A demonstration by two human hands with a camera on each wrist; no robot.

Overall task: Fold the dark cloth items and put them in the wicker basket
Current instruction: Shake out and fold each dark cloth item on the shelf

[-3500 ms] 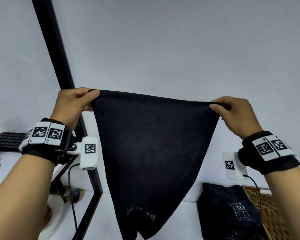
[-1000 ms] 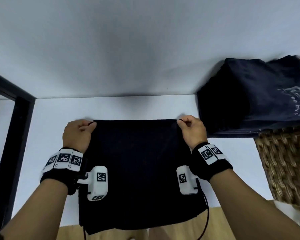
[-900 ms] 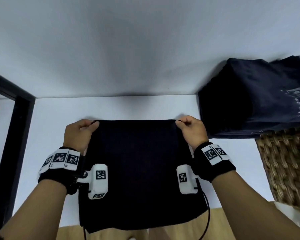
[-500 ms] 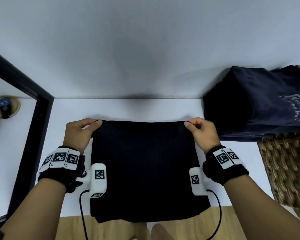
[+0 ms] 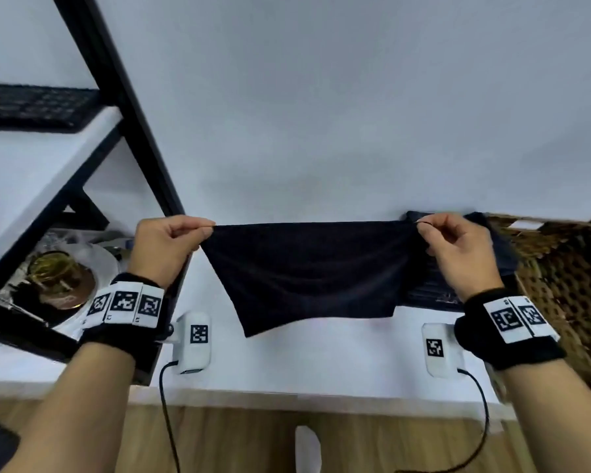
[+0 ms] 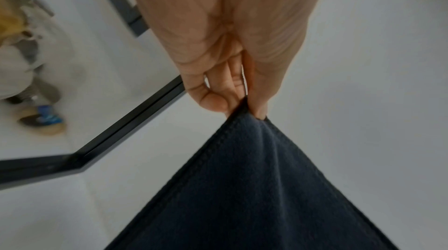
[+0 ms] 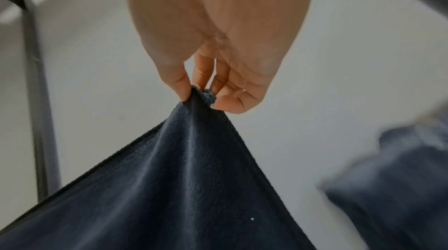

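Observation:
A dark navy cloth (image 5: 313, 271) hangs folded in the air above the white table (image 5: 304, 363), stretched between both hands. My left hand (image 5: 171, 240) pinches its upper left corner between thumb and fingers; the pinch on the cloth (image 6: 254, 187) shows from below at my left hand (image 6: 242, 108). My right hand (image 5: 454, 244) pinches the upper right corner, and my right hand (image 7: 203, 95) shows bunched cloth (image 7: 181, 187) in its pinch. More dark cloth (image 5: 434, 288) lies behind my right hand, beside the wicker basket (image 5: 567, 288) at the right edge.
A black metal frame post (image 5: 123, 107) rises at the left, with a black keyboard (image 5: 31, 105) on a white shelf beyond it. Below the shelf sits a plate with a round golden object (image 5: 60, 274). The table's wooden front edge (image 5: 287, 435) runs along the bottom.
Half a second ago the cloth lay flat on the table under both hands. Now both hands have lifted its far edge up, and it hangs doubled, shorter than before.

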